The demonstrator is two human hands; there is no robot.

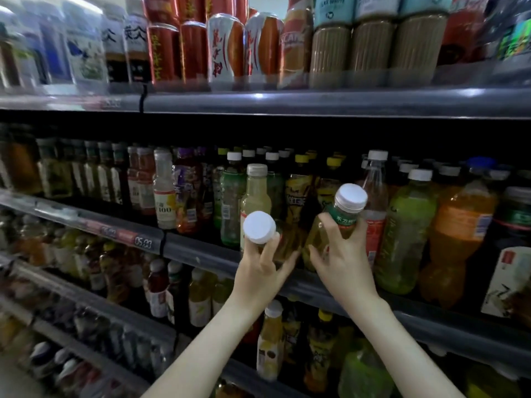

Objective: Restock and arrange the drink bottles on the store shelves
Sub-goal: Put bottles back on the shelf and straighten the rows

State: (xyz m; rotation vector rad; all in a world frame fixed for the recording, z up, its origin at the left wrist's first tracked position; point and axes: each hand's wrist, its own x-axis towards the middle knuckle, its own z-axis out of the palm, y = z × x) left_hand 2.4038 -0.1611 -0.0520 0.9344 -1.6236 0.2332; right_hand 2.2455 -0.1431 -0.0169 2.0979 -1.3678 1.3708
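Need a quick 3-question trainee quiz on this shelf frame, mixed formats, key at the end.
1. True or false: each hand holds a bottle.
2. The cap on the left hand's bottle is: A) yellow B) white C) blue
3. Fill in: the right hand grips a tilted tea bottle with a ____ neck label, at the middle shelf.

Key: 1 true; 2 B; 3 green

Packed bottles (pixel 255 196) (caps touching) block the middle shelf (pixel 201 254).
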